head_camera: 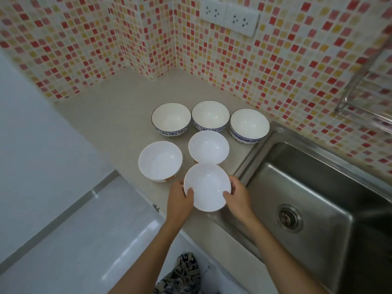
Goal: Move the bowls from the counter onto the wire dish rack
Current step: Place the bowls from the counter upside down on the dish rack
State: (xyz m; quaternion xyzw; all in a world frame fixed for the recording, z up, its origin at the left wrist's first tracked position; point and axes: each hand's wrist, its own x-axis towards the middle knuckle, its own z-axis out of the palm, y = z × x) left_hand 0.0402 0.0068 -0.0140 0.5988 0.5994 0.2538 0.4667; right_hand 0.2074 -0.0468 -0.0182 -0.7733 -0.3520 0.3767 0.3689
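Note:
Several bowls stand on the beige counter point(118, 115). The nearest white bowl point(209, 183) is gripped from both sides: my left hand point(179, 198) holds its left rim, my right hand point(237, 196) its right rim. Behind it sit a white bowl point(209, 146) and, to the left, another white bowl point(160, 160). Three blue-patterned bowls line the back: left point(170, 117), middle point(210, 114), right point(249, 124). The wire dish rack point(360, 85) hangs on the wall at the far right, partly cut off by the frame.
A stainless steel sink point(314, 187) with a drain point(289, 217) lies right of the bowls. Mosaic tiled walls close the back, with a double socket point(230, 15) high up. The counter's front edge runs diagonally beside my left arm, with white floor below.

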